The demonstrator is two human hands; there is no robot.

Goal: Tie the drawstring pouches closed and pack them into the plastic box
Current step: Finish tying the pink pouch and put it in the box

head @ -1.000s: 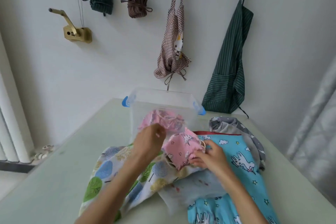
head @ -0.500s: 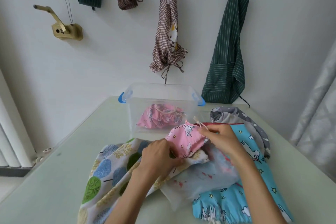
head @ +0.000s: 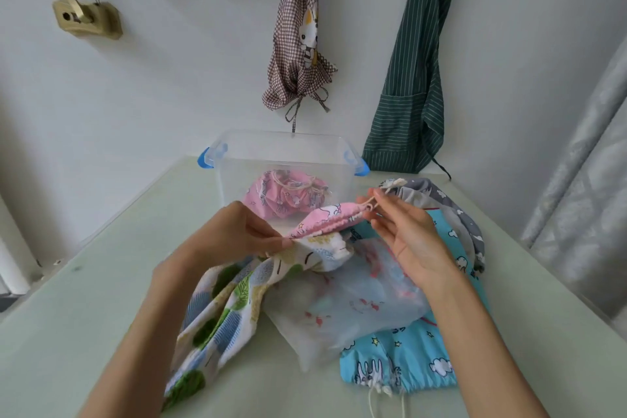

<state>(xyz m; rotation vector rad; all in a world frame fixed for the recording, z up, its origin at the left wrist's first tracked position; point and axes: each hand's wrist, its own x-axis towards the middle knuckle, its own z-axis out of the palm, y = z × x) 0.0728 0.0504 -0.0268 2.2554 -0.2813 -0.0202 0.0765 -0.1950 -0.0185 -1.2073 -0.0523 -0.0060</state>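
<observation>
A small pink rabbit-print pouch [head: 327, 219] is stretched between my hands above the pile of pouches. My left hand [head: 234, 234] pinches its left end. My right hand [head: 403, 231] pinches the cream drawstring [head: 369, 203] at its right end. Behind them stands the clear plastic box [head: 237, 159] with blue clips, holding one tied pink pouch [head: 288, 195]. Under my hands lie a white pouch with green and blue trees [head: 224, 309], a translucent pouch [head: 353, 309], a blue rabbit-print pouch [head: 403, 360] and a grey cloud-print pouch [head: 448, 207].
The pale green table [head: 84, 309] ends at a white wall. A checked apron [head: 298, 30] and a green striped apron [head: 414, 78] hang on the wall above the box. A brass fitting [head: 84, 17] is mounted at upper left. A grey curtain [head: 583, 200] hangs at right.
My hands have moved apart, drawing the pink pouch out lengthwise. The right hand now holds the drawstring end, raised up and to the right. The view has tilted slightly down.
</observation>
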